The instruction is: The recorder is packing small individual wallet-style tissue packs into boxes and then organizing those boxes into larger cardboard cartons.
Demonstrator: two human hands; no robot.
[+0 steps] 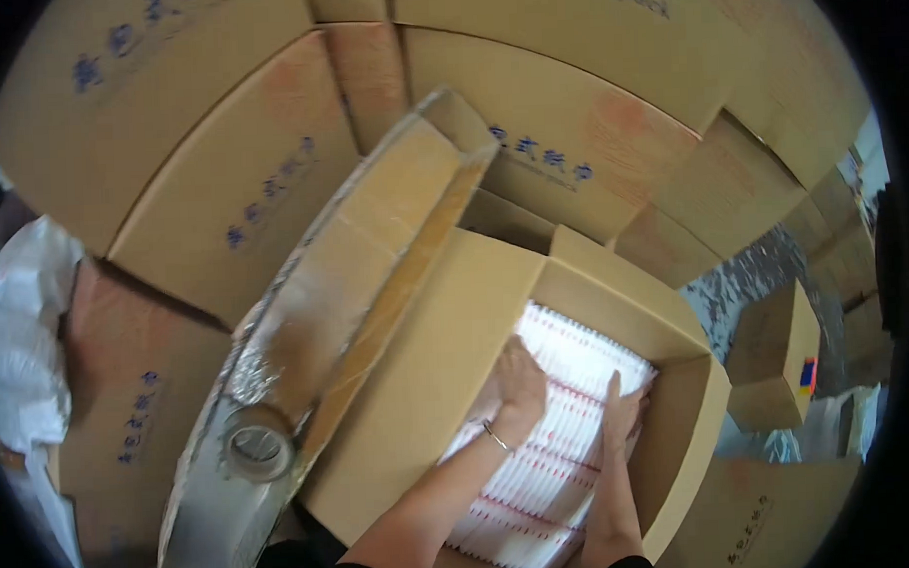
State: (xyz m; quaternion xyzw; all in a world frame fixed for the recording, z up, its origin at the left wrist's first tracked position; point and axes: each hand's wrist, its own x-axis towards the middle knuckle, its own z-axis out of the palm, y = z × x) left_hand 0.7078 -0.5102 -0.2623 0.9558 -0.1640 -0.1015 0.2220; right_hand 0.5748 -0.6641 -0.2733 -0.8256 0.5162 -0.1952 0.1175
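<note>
An open cardboard box (pixel 699 416) stands tilted in front of me, with rows of thin white packets (pixel 569 420) with red marks standing close together inside. Both my hands reach down into it. My left hand (pixel 521 384) is at the left side of the far rows, fingers curled and partly hidden against the packets; a thin bracelet circles that wrist. On the right side of the same rows, my right hand (pixel 622 416) has its thumb raised on top and its fingers mostly hidden between packets and box wall. The rows sit between the two hands.
Left of the box lies a long open cardboard tray (pixel 324 279) holding a roll of tape (pixel 258 443). Large closed cartons (pixel 559 110) are stacked behind. A smaller open box (pixel 772 358) stands at right. White plastic sacks (pixel 26 329) are at far left, near a partly visible person.
</note>
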